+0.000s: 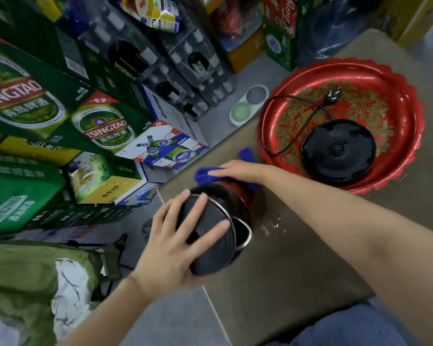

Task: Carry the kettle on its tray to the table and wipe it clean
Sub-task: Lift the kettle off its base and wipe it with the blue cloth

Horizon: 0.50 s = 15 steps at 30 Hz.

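Observation:
The dark kettle lies tilted on its side at the table's left edge, its ribbed black lid end facing me. My left hand grips that end with spread fingers. My right hand presses a blue cloth flat against the kettle's far side. The red scalloped tray rests on the table to the right. It holds the kettle's round black base with its cord and plug.
The brown table ends just left of the kettle. Small water spots lie beside the kettle. Green Tsingtao beer cartons and shrink-wrapped bottle packs are stacked close on the left. A white double bowl sits on the floor beyond.

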Available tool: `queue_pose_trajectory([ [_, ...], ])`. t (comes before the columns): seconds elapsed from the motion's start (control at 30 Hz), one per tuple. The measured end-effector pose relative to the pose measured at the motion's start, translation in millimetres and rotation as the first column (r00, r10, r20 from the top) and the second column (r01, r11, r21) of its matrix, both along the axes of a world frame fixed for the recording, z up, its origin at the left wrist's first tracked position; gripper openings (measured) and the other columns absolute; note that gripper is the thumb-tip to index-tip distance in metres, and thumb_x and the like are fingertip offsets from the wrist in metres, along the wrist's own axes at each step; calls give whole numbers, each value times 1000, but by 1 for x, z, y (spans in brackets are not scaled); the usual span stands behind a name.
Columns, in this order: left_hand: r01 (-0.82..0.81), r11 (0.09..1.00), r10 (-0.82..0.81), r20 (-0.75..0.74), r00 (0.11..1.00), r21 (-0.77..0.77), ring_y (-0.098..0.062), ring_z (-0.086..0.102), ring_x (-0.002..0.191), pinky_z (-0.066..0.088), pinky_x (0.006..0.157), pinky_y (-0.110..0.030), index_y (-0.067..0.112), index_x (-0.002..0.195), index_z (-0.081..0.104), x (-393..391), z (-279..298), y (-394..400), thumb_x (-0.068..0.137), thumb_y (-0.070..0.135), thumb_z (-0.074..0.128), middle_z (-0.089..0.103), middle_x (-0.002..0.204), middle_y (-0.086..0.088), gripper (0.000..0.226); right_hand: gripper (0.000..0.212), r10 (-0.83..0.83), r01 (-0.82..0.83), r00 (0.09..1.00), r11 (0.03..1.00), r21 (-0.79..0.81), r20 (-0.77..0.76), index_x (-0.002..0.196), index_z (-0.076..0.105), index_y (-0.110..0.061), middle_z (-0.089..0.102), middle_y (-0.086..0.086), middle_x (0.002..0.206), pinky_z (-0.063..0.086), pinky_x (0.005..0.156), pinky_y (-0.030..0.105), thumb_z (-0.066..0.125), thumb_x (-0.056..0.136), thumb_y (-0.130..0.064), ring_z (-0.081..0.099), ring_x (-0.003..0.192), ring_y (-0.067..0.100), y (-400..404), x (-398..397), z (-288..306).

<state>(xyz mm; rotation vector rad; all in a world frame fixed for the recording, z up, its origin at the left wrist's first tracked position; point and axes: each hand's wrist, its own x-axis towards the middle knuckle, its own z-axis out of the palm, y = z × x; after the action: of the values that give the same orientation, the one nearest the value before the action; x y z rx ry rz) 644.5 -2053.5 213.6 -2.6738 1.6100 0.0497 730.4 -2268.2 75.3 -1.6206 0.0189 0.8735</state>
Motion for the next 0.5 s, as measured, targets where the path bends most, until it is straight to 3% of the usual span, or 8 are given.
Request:
queue_pose_trajectory([
  [0.07, -111, 993, 114, -65, 991, 45, -47, 28, 146, 39, 103, -59, 30, 153, 34, 28, 2, -7, 66, 73, 70, 27, 162, -18, 104, 35, -388, 411, 909, 895, 174, -151, 123, 64, -6, 70, 7, 112, 47, 96, 33, 52, 100, -29, 66, 99, 21, -9, -23, -21],
  [0.13, -227, 972, 234, -137, 962, 68, -41, 27, 148, 43, 100, -61, 32, 156, 31, 51, 6, -21, 59, 77, 71, 23, 166, -11, 114, 26, -619, 681, 731, 684, 260, -287, 117, 66, -9, 72, 1, 100, 47, 93, 31, 46, 102, -18, 65, 89, 13, -11, -50, -29],
  [0.2, -351, 934, 358, -205, 911, 75, -36, 24, 149, 41, 103, -65, 39, 157, 27, 71, 10, -37, 56, 80, 69, 18, 168, -3, 117, 21, -715, 806, 591, 515, 291, -373, 107, 68, -20, 74, -4, 96, 48, 98, 34, 47, 102, -21, 67, 92, 14, -8, -72, -22],
  [0.27, -473, 874, 481, -318, 817, 106, -30, 19, 152, 32, 113, -63, 53, 154, 18, 89, 14, -49, 52, 84, 66, 14, 168, 5, 116, 20, -752, 850, 523, 422, 315, -402, 108, 68, -24, 73, -4, 102, 50, 98, 33, 50, 101, -25, 68, 99, 14, -5, -84, -5],
  [0.37, -632, 769, 580, -526, 623, 100, -15, 19, 153, 22, 123, -51, 58, 150, 22, 114, 19, -54, 47, 86, 69, 21, 167, 8, 116, 21, -793, 848, 517, 423, 318, -323, 102, 72, -32, 73, 1, 110, 47, 104, 37, 52, 100, -36, 66, 105, 11, -5, -97, 19],
  [0.43, -751, 651, 622, -644, 445, 110, -11, 30, 149, 29, 122, -44, 58, 147, 32, 130, 17, -47, 48, 78, 77, 33, 162, 12, 110, 31, -815, 828, 545, 486, 279, -196, 107, 71, -36, 66, 9, 120, 41, 110, 45, 55, 89, -55, 61, 113, 16, -3, -110, 34],
  [0.47, -802, 584, 635, -686, 354, 126, -13, 42, 143, 35, 119, -43, 60, 144, 36, 138, 16, -43, 47, 76, 80, 42, 157, 14, 108, 38, -809, 793, 582, 541, 278, -86, 113, 67, -39, 63, 4, 123, 38, 111, 46, 53, 85, -60, 57, 115, 16, 4, -118, 42],
  [0.5, -841, 521, 642, -716, 274, 145, -14, 53, 133, 41, 115, -41, 60, 142, 40, 144, 15, -41, 45, 75, 82, 51, 149, 14, 107, 41, -764, 718, 632, 641, 272, 134, 122, 60, -46, 59, -5, 129, 33, 113, 44, 49, 85, -61, 50, 119, 14, 15, -125, 49],
])
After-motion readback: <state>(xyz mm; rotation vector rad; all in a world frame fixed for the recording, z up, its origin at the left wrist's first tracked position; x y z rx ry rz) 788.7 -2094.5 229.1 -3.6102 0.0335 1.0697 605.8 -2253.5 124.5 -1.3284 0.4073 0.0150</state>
